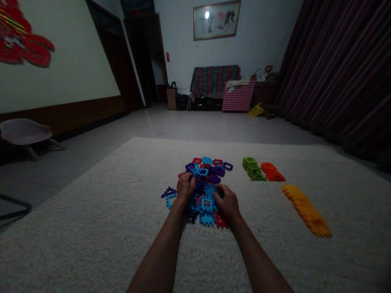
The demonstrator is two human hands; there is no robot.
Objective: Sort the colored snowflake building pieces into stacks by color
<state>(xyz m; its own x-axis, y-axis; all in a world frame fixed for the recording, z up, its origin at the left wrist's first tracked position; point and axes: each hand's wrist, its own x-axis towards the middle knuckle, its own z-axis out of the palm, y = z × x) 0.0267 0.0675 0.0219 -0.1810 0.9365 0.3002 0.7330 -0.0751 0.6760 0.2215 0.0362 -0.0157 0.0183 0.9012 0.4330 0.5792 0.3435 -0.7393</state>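
A heap of flat plastic interlocking tiles point(204, 179) in blue, purple and red lies on a white carpet point(122, 211). My left hand point(185, 188) rests on the heap's left side, knuckles up and fingers curled into the tiles. At the heap's near right edge my right hand point(227, 202) lies with fingers bent down among the blue and red tiles. What either hand grips is hidden under its fingers. To the right lie separate rows of green tiles point(253, 169), orange-red tiles point(272, 172) and yellow tiles point(306, 210).
Grey floor surrounds the carpet. A low pinkish stool point(25, 132) stands at the left wall. At the far wall are a cloth-covered cabinet point(214, 81) and a pink checked board point(238, 97). A dark striped curtain point(339, 69) hangs on the right.
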